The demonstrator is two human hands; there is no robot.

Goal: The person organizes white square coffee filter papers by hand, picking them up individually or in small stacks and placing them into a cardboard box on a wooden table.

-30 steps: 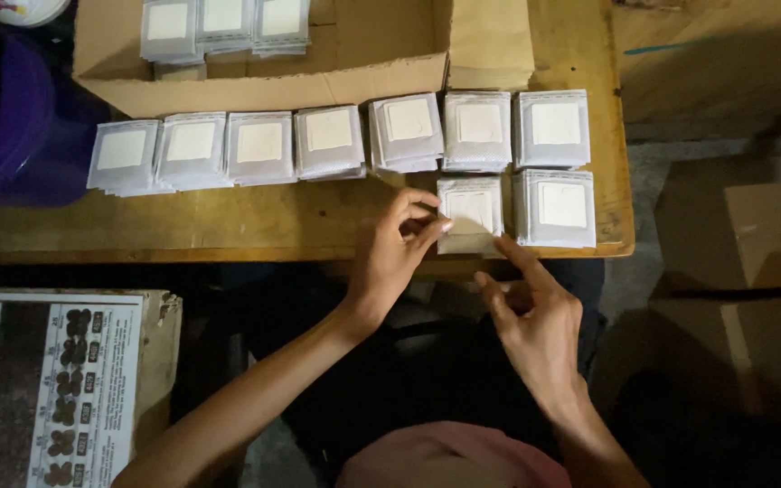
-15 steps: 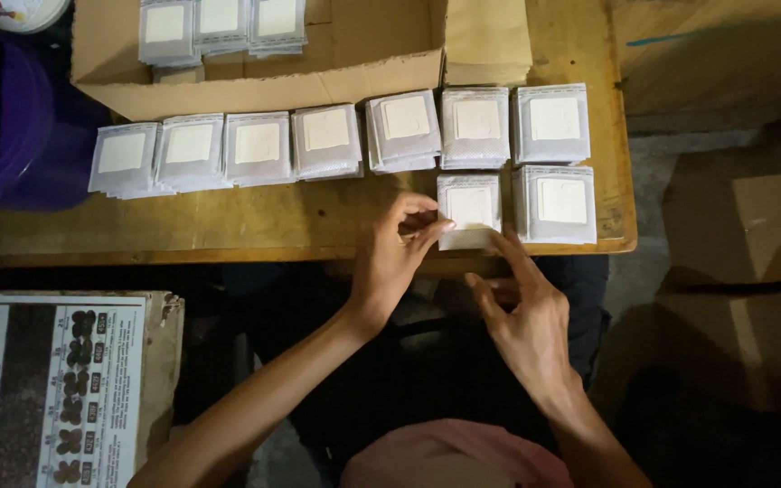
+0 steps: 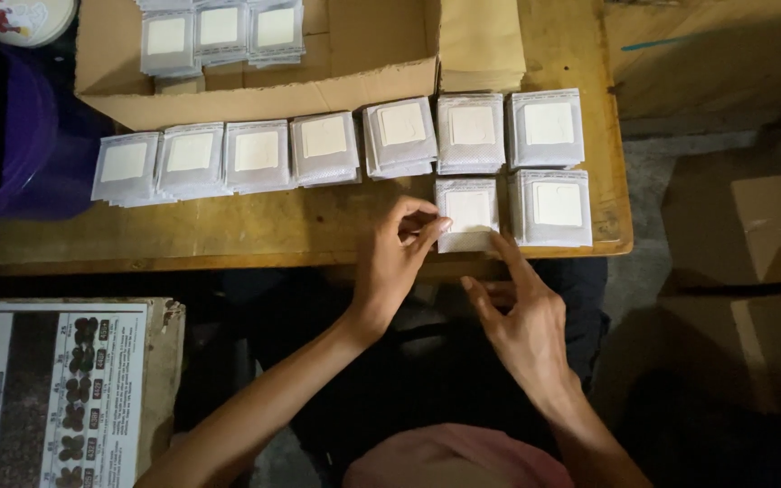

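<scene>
Your left hand (image 3: 395, 262) pinched the left edge of a white square sachet stack (image 3: 467, 213) with closed fingers (image 3: 427, 228); your right hand (image 3: 522, 321), fingers spread, touched its lower right corner and gripped nothing. The stack lay at the tabletop (image 3: 228, 230) front edge, just beside a neighbouring stack (image 3: 553, 206), with bare wood open to its left. Since half a second before, little had shifted; your right hand sat slightly lower. The near-square stack lay flat, its sides parallel to the edge.
</scene>
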